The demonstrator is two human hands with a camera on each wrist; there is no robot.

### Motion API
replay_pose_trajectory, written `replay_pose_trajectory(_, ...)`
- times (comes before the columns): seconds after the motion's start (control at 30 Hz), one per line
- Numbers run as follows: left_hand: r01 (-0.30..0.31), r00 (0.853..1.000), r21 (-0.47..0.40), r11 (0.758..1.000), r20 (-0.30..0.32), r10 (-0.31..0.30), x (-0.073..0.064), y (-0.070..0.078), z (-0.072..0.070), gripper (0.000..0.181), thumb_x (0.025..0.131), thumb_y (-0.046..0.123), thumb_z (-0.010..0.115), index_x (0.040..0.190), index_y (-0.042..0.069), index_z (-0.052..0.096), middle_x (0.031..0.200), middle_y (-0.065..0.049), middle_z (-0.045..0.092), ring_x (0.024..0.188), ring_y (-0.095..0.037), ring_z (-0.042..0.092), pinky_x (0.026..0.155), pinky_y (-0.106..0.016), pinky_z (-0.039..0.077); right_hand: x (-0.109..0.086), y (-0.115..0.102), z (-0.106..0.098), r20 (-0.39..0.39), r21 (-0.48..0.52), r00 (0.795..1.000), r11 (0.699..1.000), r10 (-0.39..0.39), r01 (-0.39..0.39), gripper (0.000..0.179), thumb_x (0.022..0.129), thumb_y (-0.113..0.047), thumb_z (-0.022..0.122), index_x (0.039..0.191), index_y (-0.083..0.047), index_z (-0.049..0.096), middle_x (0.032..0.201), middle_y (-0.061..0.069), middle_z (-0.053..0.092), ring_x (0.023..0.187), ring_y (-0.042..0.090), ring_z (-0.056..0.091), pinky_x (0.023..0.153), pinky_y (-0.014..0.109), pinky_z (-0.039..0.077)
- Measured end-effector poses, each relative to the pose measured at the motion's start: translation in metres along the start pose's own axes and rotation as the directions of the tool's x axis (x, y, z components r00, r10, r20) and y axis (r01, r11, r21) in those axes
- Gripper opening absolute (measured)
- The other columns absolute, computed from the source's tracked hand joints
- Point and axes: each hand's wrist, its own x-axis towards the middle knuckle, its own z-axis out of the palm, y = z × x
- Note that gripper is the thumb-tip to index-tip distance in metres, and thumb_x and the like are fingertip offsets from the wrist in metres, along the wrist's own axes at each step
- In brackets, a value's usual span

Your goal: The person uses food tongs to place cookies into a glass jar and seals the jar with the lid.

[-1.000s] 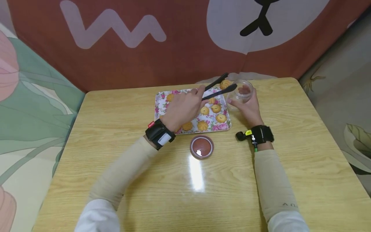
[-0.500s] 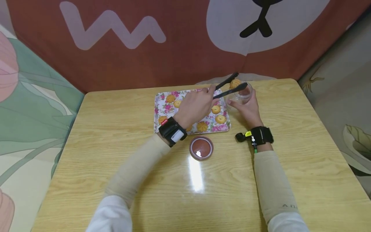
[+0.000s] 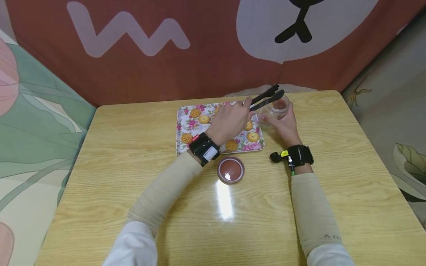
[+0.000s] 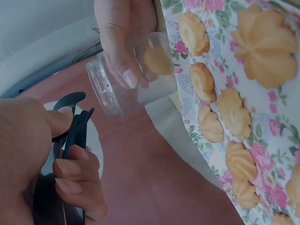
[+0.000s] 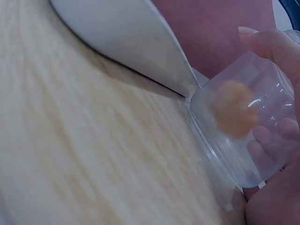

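My left hand (image 3: 231, 123) grips black tongs (image 3: 269, 98) over the floral tray's right side. Their tips reach above the mouth of a clear jar (image 3: 269, 112), and I see no cookie between them. My right hand (image 3: 287, 126) holds this jar around its side, on the table right beside the tray. One golden cookie (image 5: 234, 111) lies inside, low in the jar, blurred through the wall. Several piped cookies (image 3: 232, 145) are spread on the flower-patterned tray (image 3: 179, 127); my left hand hides some in the head view.
A round reddish-brown lid (image 3: 230, 170) lies on the wooden table (image 3: 263, 207) in front of the tray. Behind the table's far edge hangs a red printed cloth (image 3: 213, 62). Patterned cloths also hang at both sides.
My left hand has moved right with the tongs, carrying a cookie over the jar. The cookie has left the tongs, whose tips have drawn closer together. My right hand stays on the jar.
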Motion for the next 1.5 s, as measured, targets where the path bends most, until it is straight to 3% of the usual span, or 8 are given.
replay_pose_trajectory(0.37, -0.017, 1.0, -0.015, 1.0, 0.004, 0.017, -0.006, -0.003, -0.001, 0.051, 0.101, 0.041, 0.037, 0.134, 0.002, 0.042, 0.078, -0.004, 0.059, 0.051, -0.012, 0.05, 0.04, -0.027, 0.044, 0.0, 0.002, 0.001, -0.001, 0.013, 1.0, 1.0, -0.016, 0.016, 0.085, 0.068, -0.013, 0.085, 0.135, -0.023, 0.035, 0.131, 0.007, 0.044, 0.118, 0.019, 0.04, 0.101, 0.036, 0.029)
replay_pose_trajectory(0.57, 0.047, 0.999, -0.043, 0.998, -0.005, -0.047, -0.016, -0.014, -0.007, 0.052, 0.099, 0.043, 0.041, 0.13, 0.002, 0.046, 0.074, -0.002, 0.056, 0.051, -0.011, 0.05, 0.041, -0.027, 0.044, 0.0, -0.001, 0.0, -0.01, 0.013, 1.0, 1.0, 0.013, -0.013, 0.084, 0.068, -0.014, 0.085, 0.135, -0.02, 0.035, 0.131, 0.009, 0.044, 0.117, 0.018, 0.04, 0.1, 0.032, 0.03)
replay_pose_trajectory(0.77, 0.135, 0.991, -0.159, 0.978, 0.036, -0.13, -0.025, -0.028, -0.008, 0.052, 0.096, 0.047, 0.045, 0.124, 0.003, 0.047, 0.073, -0.003, 0.053, 0.052, -0.014, 0.05, 0.041, -0.026, 0.041, -0.004, -0.016, -0.002, -0.004, 0.021, 0.999, 0.999, 0.032, -0.031, 0.084, 0.07, -0.012, 0.084, 0.137, -0.014, 0.034, 0.132, 0.014, 0.042, 0.117, 0.02, 0.04, 0.099, 0.033, 0.029)
replay_pose_trajectory(0.97, 0.199, 0.978, -0.195, 0.961, 0.101, -0.182, -0.032, -0.036, 0.004, 0.054, 0.094, 0.048, 0.049, 0.124, 0.003, 0.047, 0.071, -0.003, 0.053, 0.052, -0.015, 0.049, 0.041, -0.027, 0.036, -0.012, -0.029, -0.001, -0.002, 0.024, 0.999, 0.999, 0.044, -0.043, 0.082, 0.072, -0.011, 0.082, 0.137, -0.011, 0.033, 0.134, 0.018, 0.04, 0.118, 0.021, 0.039, 0.102, 0.037, 0.028)
replay_pose_trajectory(1.17, 0.218, 0.97, -0.166, 0.962, 0.148, -0.195, -0.038, -0.038, 0.018, 0.057, 0.093, 0.047, 0.052, 0.125, 0.0, 0.046, 0.067, -0.003, 0.053, 0.048, -0.015, 0.05, 0.038, -0.028, 0.036, -0.007, -0.015, -0.004, -0.005, 0.039, 0.998, 0.998, 0.059, -0.058, 0.084, 0.069, -0.01, 0.084, 0.137, -0.016, 0.034, 0.134, 0.015, 0.041, 0.118, 0.02, 0.04, 0.103, 0.04, 0.028)
replay_pose_trajectory(1.33, 0.243, 0.965, -0.191, 0.951, 0.147, -0.217, -0.043, -0.041, 0.028, 0.049, 0.092, 0.046, 0.055, 0.114, 0.002, 0.05, 0.064, -0.004, 0.053, 0.049, -0.017, 0.05, 0.038, -0.03, 0.036, -0.001, -0.001, -0.003, -0.01, 0.046, 0.998, 0.997, 0.056, -0.055, 0.087, 0.068, -0.012, 0.085, 0.138, -0.018, 0.033, 0.134, 0.009, 0.042, 0.119, 0.02, 0.039, 0.103, 0.04, 0.028)
replay_pose_trajectory(1.5, 0.26, 0.961, -0.191, 0.947, 0.147, -0.234, -0.045, -0.042, 0.036, 0.044, 0.09, 0.046, 0.057, 0.104, 0.004, 0.052, 0.064, -0.003, 0.052, 0.048, -0.017, 0.05, 0.037, -0.031, 0.036, 0.0, -0.001, -0.003, -0.004, 0.054, 0.999, 0.997, 0.049, -0.049, 0.087, 0.068, -0.012, 0.085, 0.138, -0.017, 0.033, 0.133, 0.01, 0.042, 0.119, 0.02, 0.038, 0.103, 0.038, 0.028)
